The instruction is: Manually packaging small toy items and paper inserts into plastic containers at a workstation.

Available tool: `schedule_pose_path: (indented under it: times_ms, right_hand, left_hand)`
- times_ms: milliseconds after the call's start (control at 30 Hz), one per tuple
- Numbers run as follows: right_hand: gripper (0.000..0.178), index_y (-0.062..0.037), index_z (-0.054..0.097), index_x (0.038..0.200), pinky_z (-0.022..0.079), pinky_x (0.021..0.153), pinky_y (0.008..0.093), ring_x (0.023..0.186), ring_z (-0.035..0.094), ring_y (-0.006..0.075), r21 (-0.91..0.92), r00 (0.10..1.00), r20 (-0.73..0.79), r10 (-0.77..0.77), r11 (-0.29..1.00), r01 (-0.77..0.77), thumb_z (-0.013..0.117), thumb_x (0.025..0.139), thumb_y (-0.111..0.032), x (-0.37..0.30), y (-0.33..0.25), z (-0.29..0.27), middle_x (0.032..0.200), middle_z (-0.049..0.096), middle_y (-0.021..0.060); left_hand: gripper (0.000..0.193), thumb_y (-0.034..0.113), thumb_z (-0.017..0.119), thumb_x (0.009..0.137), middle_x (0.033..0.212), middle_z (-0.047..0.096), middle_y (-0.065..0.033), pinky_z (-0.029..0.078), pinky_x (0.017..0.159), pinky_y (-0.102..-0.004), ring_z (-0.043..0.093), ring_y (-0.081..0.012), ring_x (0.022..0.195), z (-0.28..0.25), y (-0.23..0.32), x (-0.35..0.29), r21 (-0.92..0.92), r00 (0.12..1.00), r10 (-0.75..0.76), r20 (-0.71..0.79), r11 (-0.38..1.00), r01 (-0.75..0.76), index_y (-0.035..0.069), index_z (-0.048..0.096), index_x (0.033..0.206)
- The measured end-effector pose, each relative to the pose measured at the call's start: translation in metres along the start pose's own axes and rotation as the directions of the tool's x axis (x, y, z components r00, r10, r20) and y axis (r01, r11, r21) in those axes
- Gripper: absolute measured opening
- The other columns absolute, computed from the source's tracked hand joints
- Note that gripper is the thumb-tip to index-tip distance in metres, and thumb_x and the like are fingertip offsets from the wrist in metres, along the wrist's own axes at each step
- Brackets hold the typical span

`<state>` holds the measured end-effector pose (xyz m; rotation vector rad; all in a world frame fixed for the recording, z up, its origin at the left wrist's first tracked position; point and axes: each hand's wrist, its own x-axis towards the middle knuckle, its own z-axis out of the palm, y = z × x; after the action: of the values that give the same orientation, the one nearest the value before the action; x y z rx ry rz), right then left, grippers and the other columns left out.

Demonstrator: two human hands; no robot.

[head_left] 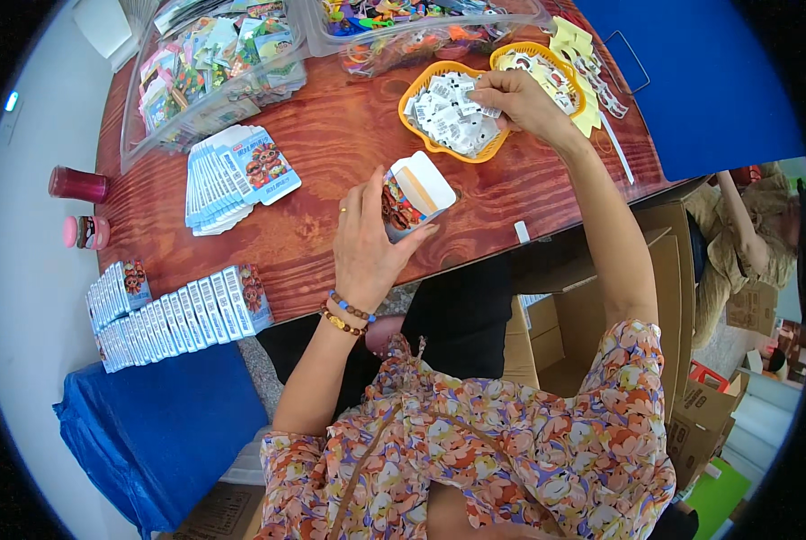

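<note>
In my left hand (364, 236) is a small printed carton (405, 209), its pale top flap lifted and its mouth facing away from me. The fingers wrap round its left side, with the thumb along the near edge. My right hand (522, 103) is over a yellow plastic basket (407, 106) full of small white printed slips or packets (452, 112). Thumb and forefinger pinch one white printed piece (484, 106) at the basket's right side. Fanned flat cartons (232, 180) of the same blue-and-white print lie left of the left hand.
Rows of filled-out cartons (183, 315) stand at the table's left edge. Behind are clear bins of colourful packets (214, 67) and small toys (403, 13). Another yellow basket (565, 67) adjoins yellow papers (586, 54). Cardboard boxes (565, 346) sit below right; another person (745, 234) is beyond.
</note>
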<state>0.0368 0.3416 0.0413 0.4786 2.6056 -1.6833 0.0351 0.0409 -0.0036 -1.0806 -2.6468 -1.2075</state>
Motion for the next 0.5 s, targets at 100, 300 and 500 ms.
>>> schedule_pose_path:
  times_ms: [100,300,500]
  right_hand:
    - [0.018,-0.0066,0.071,0.095,0.034,0.045,0.0159,0.053,0.048,-0.0016,0.103,0.999,0.051,-0.014,0.995,0.009,0.066,0.098,-0.024,0.001,0.009,-0.005,0.069,0.059,-0.0075]
    - [0.011,-0.0094,0.07,0.098,0.034,0.047,0.0146,0.058,0.052,-0.0015,0.2,0.997,0.077,0.029,0.979,-0.044,0.068,0.096,-0.02,-0.002,-0.001,-0.006,0.075,0.061,-0.0074]
    - [0.009,-0.0085,0.067,0.096,0.029,0.044,0.0162,0.056,0.056,0.0003,0.168,0.996,0.055,-0.075,0.984,0.065,0.069,0.093,-0.016,0.0,0.006,-0.002,0.075,0.063,-0.0052]
  left_hand:
    - [0.09,0.039,0.086,0.072,0.125,0.055,-0.0194,0.05,0.092,-0.0458,0.055,-0.0374,0.114,0.001,-0.002,0.003,0.012,1.0,0.016,0.011,1.0,-0.016,0.001,0.044,0.142]
    - [0.089,0.04,0.086,0.071,0.122,0.056,-0.0181,0.052,0.091,-0.0454,0.056,-0.0363,0.112,0.004,-0.003,0.008,0.043,1.0,0.002,-0.001,0.999,-0.002,0.001,0.046,0.141]
    - [0.09,0.041,0.086,0.07,0.12,0.057,-0.0172,0.053,0.087,-0.045,0.057,-0.0357,0.11,0.005,-0.004,0.014,0.089,1.0,0.007,-0.011,0.996,-0.006,0.001,0.046,0.14]
